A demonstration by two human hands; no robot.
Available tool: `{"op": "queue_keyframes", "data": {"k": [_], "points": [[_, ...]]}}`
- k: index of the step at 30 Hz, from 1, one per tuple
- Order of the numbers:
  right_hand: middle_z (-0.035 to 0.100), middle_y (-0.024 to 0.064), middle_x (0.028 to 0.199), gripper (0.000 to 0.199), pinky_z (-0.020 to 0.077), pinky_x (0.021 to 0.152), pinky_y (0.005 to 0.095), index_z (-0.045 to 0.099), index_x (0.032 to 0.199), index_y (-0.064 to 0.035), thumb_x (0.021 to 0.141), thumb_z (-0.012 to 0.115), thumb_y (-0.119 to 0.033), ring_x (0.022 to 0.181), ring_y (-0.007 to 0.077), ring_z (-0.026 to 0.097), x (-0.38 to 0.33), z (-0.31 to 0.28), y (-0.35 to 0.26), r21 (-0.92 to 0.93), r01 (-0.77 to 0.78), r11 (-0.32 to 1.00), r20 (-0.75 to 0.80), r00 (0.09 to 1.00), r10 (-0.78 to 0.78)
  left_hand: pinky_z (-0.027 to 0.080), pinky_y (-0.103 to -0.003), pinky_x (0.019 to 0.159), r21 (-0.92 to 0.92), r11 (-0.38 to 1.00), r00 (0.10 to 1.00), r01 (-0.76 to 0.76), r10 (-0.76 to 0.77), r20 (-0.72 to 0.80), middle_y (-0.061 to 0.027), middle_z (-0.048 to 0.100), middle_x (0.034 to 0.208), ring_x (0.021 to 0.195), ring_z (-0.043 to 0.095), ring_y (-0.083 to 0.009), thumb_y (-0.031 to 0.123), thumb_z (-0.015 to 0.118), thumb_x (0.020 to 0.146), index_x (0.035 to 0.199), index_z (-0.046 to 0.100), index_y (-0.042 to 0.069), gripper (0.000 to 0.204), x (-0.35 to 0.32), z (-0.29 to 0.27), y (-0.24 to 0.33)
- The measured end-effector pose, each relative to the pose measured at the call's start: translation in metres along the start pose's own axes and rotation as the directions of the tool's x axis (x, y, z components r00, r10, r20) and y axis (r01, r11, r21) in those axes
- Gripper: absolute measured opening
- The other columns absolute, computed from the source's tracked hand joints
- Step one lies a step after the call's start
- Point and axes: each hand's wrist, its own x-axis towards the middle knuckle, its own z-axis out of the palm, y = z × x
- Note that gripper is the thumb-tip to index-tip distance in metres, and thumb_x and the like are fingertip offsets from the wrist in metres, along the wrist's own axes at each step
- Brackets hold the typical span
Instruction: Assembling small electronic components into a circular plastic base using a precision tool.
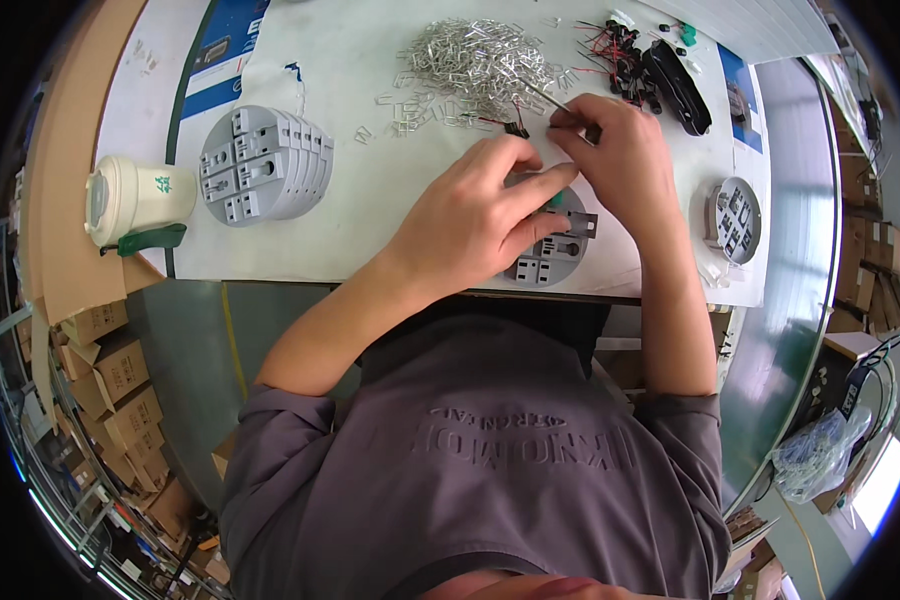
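Right of centre in the frame, near the front edge of the worktop (365,205): one round grey plastic base (542,271), slotted, partly covered by the left hand. Left hand (475,212): fingers bent over the base, thumb lying across it; whether they clamp a part, cannot tell. Right hand (615,150): just beyond the base, fingers closed on a thin metal-shafted tool (543,96), shaft pointing to the upper left. The two hands are close together.

Upper centre: loose heap of U-shaped metal clips (478,58), strays scattered at its lower left. Upper right: cluster of black components with red wires (625,68); beside it, one elongated black tray (676,88), tilted. Right: one round grey part (736,222), compartments facing up. Left: stack of round grey bases (260,165), tipped sideways; next to it, one cream lidded cup (142,200) with a dark green strap (152,239).
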Motion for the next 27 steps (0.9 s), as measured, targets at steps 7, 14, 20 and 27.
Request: {"op": "queue_keyframes", "data": {"k": [7,14,20,27], "points": [[0.076,0.0069,0.084,0.014,0.0506,0.062,0.0298,0.078,0.101,-0.0037,0.091,0.079,-0.013,0.067,0.0178,0.064,-0.014,0.001,-0.002,0.183,0.0,0.983,-0.201,0.979,0.037,0.055,-0.03,0.08,0.034,0.993,0.974,-0.116,0.12,-0.194,-0.0085,0.069,0.117,0.093,0.063,-0.0191,0.01,0.085,0.086,0.126,0.077,0.006,0.041,0.004,-0.027,-0.015],[0.072,0.0069,0.085,0.013,0.0406,0.053,0.0197,0.077,0.106,0.0008,0.094,0.078,-0.002,0.059,0.0084,0.053,-0.072,-0.028,-0.027,0.954,-0.129,0.272,0.05,0.96,0.277,0.054,-0.027,0.074,-0.083,0.987,0.954,-0.134,0.106,-0.282,-0.0073,0.075,0.109,0.083,0.064,-0.0177,0.005,0.085,0.085,0.117,0.079,0.003,0.033,0.021,-0.031,0.025],[0.072,0.0066,0.085,0.017,0.0423,0.056,0.0207,0.078,0.107,0.0004,0.091,0.081,0.001,0.062,0.0088,0.054,-0.092,-0.012,-0.037,0.961,0.028,0.276,-0.093,0.97,0.227,0.052,-0.026,0.068,-0.347,0.937,0.988,0.032,-0.082,-0.13,-0.0056,0.076,0.093,0.07,0.061,-0.0148,0.001,0.083,0.086,0.111,0.079,-0.001,0.025,0.012,-0.026,0.035],[0.073,0.007,0.097,0.022,0.0447,0.06,0.0231,0.077,0.105,-0.0008,0.085,0.08,0.006,0.069,0.011,0.057,-0.094,-0.002,-0.018,0.513,0.317,0.798,-0.373,0.919,-0.125,0.049,-0.025,0.065,-0.496,0.792,0.931,0.356,-0.344,0.12,-0.0065,0.073,0.088,0.067,0.059,-0.0131,0.004,0.082,0.089,0.103,0.077,-0.001,0.016,0.006,-0.028,0.034]]}}
